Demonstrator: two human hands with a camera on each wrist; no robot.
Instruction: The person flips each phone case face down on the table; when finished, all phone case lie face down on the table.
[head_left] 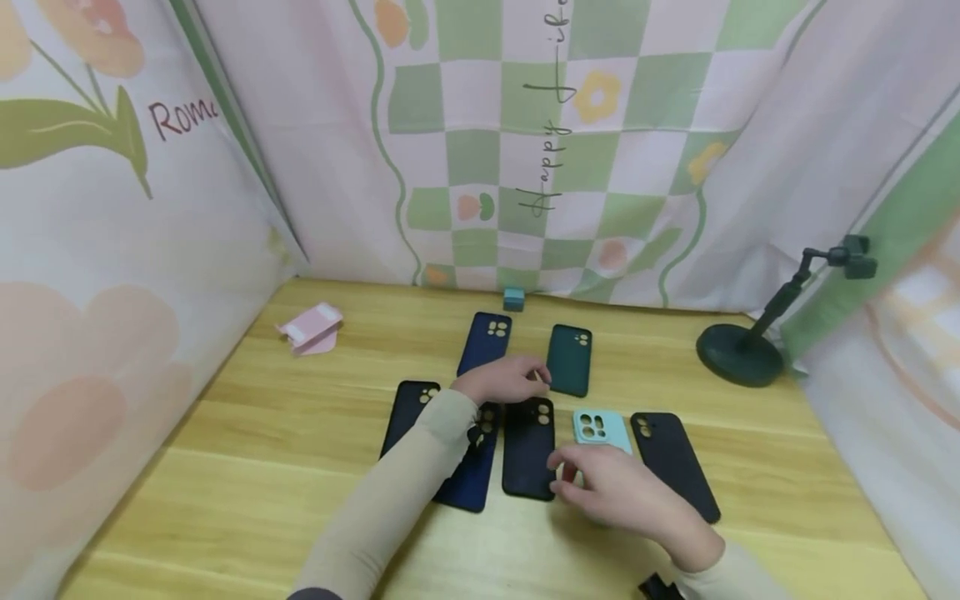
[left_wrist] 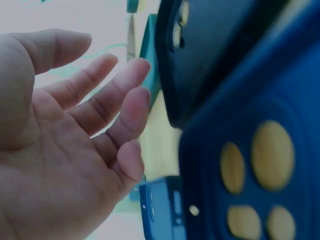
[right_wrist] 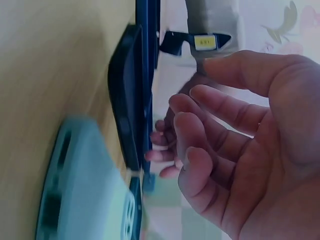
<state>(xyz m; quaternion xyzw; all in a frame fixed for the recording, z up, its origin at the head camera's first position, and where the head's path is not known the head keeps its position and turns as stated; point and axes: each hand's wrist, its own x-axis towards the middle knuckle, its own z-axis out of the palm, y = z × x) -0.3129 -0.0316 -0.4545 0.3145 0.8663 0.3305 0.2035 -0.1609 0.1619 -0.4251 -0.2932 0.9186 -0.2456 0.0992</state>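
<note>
Pale wood-grain bench (head_left: 262, 467), inside a booth of printed fabric: a white, green-checked cloth backdrop (head_left: 472, 158) behind, a floral cloth panel (head_left: 150, 242) on the left, more cloth on the right. Count: seven phone cases, lying loose on the bench. Two navy: back navy blue rectangular case (head_left: 478, 350), front navy blue rectangular case (head_left: 468, 487). Three black: left black rectangular case (head_left: 405, 408), middle black rectangular case (head_left: 528, 458), right black rectangular case (head_left: 675, 467). One dark green rectangular case (head_left: 568, 362) in the back row. One light turquoise case (head_left: 617, 428) between middle and right black, partly under the right hand. Also one small blue cube (head_left: 513, 300) by the backdrop, one pink folded piece (head_left: 311, 329) back left, one black round-based stand with a jointed arm (head_left: 742, 354) back right. Two hands, beige sleeves: left hand (head_left: 504, 380) fingers relaxed and slightly bent, holding nothing, near the lower left corner of dark green; right hand (head_left: 622, 493) fingers loosely bent, also holding nothing, beside the right edge of middle black. Writing: backdrop reads "Happy" plus a word cut by the top edge, left panel "Rom" then a fold. Yellow label (right_wrist: 205, 42) on the left wrist's strap, too small to read
</note>
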